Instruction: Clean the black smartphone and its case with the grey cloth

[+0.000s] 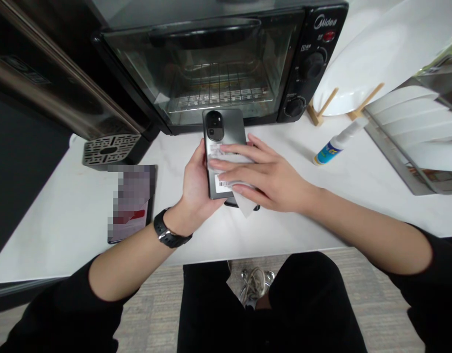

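Note:
My left hand grips a grey smartphone from its left side, back face up, camera bump toward the oven. White barcode stickers show on the phone's back. My right hand lies across the phone with fingers stretched flat, pressing a white wipe against it. A corner of the wipe sticks out below my palm. A black watch sits on my left wrist.
A black toaster oven stands just behind the phone. A second phone lies on the white counter at the left, near a drip grate. A small spray bottle lies at the right, beside white plates and a dish rack.

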Motion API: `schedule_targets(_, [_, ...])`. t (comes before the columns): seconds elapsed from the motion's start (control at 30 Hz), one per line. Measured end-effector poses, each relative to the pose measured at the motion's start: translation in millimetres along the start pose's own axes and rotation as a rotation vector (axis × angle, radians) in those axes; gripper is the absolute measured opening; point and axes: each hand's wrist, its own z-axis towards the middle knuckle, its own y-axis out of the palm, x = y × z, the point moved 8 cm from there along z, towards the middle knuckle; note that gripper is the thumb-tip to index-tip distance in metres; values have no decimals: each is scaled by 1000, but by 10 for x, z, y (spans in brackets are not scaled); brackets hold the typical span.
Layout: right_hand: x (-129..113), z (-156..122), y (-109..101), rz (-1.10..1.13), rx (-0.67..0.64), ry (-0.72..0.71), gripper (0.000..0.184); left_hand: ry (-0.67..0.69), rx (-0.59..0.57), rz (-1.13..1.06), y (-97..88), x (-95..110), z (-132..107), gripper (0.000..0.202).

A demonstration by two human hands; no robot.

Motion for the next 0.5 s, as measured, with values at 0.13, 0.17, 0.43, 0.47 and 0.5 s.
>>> schedule_targets(0.13, [334, -56, -172, -189, 99, 266, 44, -46, 15, 4, 75, -39, -35, 40])
schedule_targets(0.17, [396, -74, -190, -228, 104, 315, 49, -91, 5, 24, 88, -85, -51, 42])
schedule_targets(0.43, [405, -66, -94, -106, 33, 328, 64, -328, -70, 166, 84, -321, -120, 48])
schedule_targets(0.47, [345, -49, -72, -69, 21, 287, 64, -306, -75, 143, 88, -308, -104, 46])
schedule_targets(0.5, [273, -31, -46, -29, 5, 236, 63, -281, -80, 120, 89, -293, -87, 45])
